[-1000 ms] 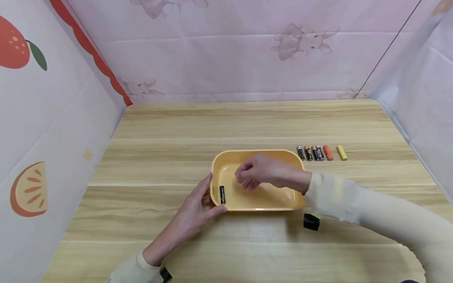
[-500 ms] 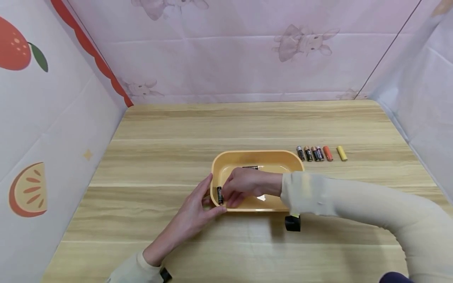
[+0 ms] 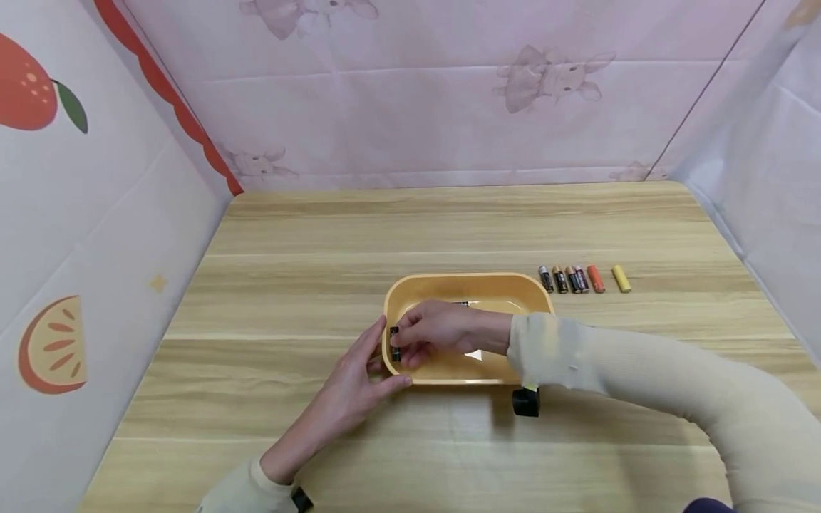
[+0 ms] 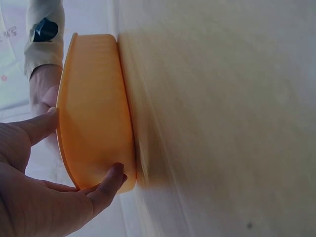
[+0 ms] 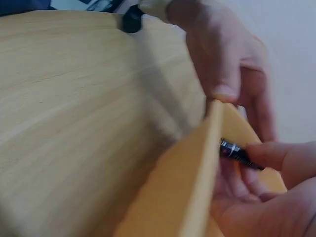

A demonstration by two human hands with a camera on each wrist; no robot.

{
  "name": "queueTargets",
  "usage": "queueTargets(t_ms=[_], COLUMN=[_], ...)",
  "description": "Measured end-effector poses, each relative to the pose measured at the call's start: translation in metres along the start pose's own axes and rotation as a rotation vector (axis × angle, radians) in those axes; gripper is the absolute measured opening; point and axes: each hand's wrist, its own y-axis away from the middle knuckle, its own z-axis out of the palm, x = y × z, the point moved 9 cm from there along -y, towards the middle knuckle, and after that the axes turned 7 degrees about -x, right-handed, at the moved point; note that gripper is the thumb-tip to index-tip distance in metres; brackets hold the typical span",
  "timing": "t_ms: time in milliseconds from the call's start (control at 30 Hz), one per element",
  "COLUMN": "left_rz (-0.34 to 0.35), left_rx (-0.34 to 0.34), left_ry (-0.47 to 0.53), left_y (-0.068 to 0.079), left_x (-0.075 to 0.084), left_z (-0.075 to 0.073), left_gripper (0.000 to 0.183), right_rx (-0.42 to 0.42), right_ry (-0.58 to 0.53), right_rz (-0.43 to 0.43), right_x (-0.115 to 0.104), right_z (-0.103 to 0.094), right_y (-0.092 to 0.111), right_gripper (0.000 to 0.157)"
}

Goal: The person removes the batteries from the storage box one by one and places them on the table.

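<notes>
A yellow-orange rectangular tray stands on the wooden table. My left hand grips its left end, thumb at the rim and fingers against the outer wall; the left wrist view shows this wall from outside. Inside the tray, my right hand pinches a small black battery between thumb and fingers, beside the left inner wall. That battery stands lengthwise along the short side in the head view. A second dark battery lies near the far inner wall, mostly hidden behind the right hand.
Right of the tray, further back on the table, a row of several dark batteries lies beside an orange battery and a yellow battery. Printed cloth walls enclose the table at the back and sides.
My right hand has moved left across the tray to the black battery and now pinches it; the battery has shifted slightly left and back. The left hand stays put.
</notes>
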Motion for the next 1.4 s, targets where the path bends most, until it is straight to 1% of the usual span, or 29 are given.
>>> queueTargets(t_ms=[133, 367, 500, 633, 700, 767, 933, 1067, 1200, 1400], left_rz=[0.009, -0.041, -0.024, -0.007, -0.005, -0.007, -0.007, -0.014, -0.019, -0.022], left_rx=[-0.008, 0.000, 0.010, 0.020, 0.022, 0.021, 0.023, 0.024, 0.019, 0.018], left_ry=[0.039, 0.033, 0.029, 0.029, 0.032, 0.030, 0.011, 0.006, 0.022, 0.022], left_y=[-0.001, -0.003, -0.003, -0.002, -0.002, -0.002, -0.002, -0.002, -0.002, -0.003], left_x=[0.000, -0.004, -0.003, -0.001, -0.001, -0.001, -0.002, -0.004, -0.004, -0.004], left_z=[0.001, 0.001, 0.000, -0.001, -0.001, -0.001, -0.002, -0.001, -0.001, -0.001], left_gripper=[0.096, 0.100, 0.100, 0.099, 0.099, 0.100, 0.100, 0.101, 0.102, 0.103], right_rx=[-0.054, -0.080, -0.070, -0.008, 0.034, 0.069, 0.147, 0.159, 0.178, 0.263], right_ry=[-0.030, -0.063, -0.053, -0.049, -0.068, -0.088, -0.132, -0.185, -0.259, -0.363], right_rz=[-0.101, -0.233, -0.288, -0.322, -0.335, -0.354, -0.416, -0.495, -0.554, -0.580], right_x=[-0.020, -0.046, -0.057, -0.063, -0.063, -0.063, -0.062, -0.058, -0.048, -0.027], right_z=[-0.007, -0.022, -0.033, -0.050, -0.061, -0.073, -0.106, -0.130, -0.153, -0.181], right_y=[0.012, 0.043, 0.065, 0.090, 0.102, 0.116, 0.151, 0.180, 0.203, 0.225], right_gripper=[0.011, 0.011, 0.019, 0.028, 0.028, 0.025, 0.013, 0.017, 0.023, 0.025])
